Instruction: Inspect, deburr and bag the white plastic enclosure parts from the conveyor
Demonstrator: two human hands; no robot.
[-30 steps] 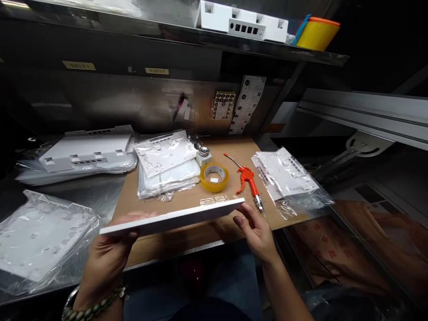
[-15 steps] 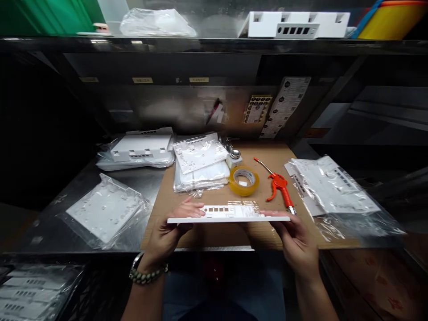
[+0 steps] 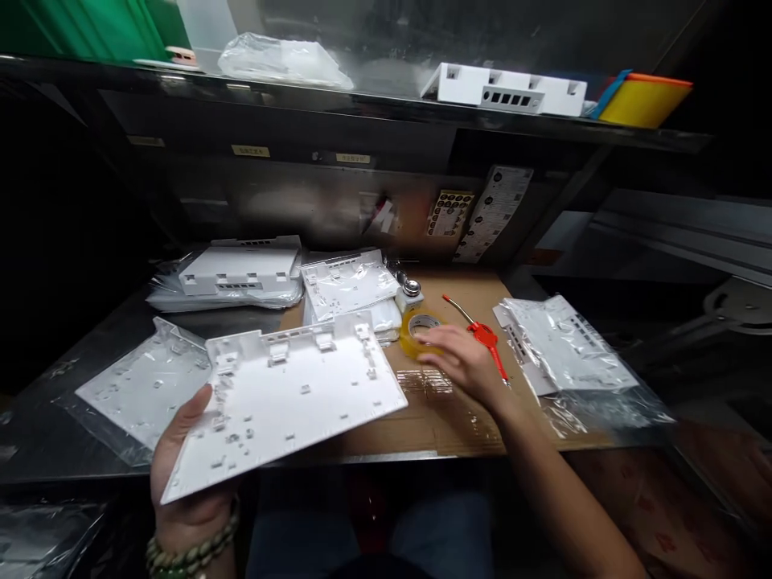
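Note:
My left hand [image 3: 172,450] grips a white plastic housing panel [image 3: 289,418] by its left edge, thumb on top. The panel is tilted, its inner face with clips and small posts turned up. My right hand [image 3: 464,362], slightly blurred, is off the panel, palm down with fingers stretched out over the roll of yellow tape [image 3: 413,342]. Whether the fingertips touch the tape cannot be made out. Beside that hand lies a red air blow gun [image 3: 486,336], its lower end near my wrist.
Bagged white panels lie at left [image 3: 129,390] and right [image 3: 579,346]. Behind them are a stack of white housings [image 3: 241,269] and a bagged panel pile [image 3: 350,281]. A metal-topped bottle [image 3: 410,293] stands by the tape. A shelf [image 3: 362,108] crosses overhead.
My right hand has let go of the panel and moved forward over the tape. My left hand has swung the panel left and tilted its inner face into view. The head view has shifted.

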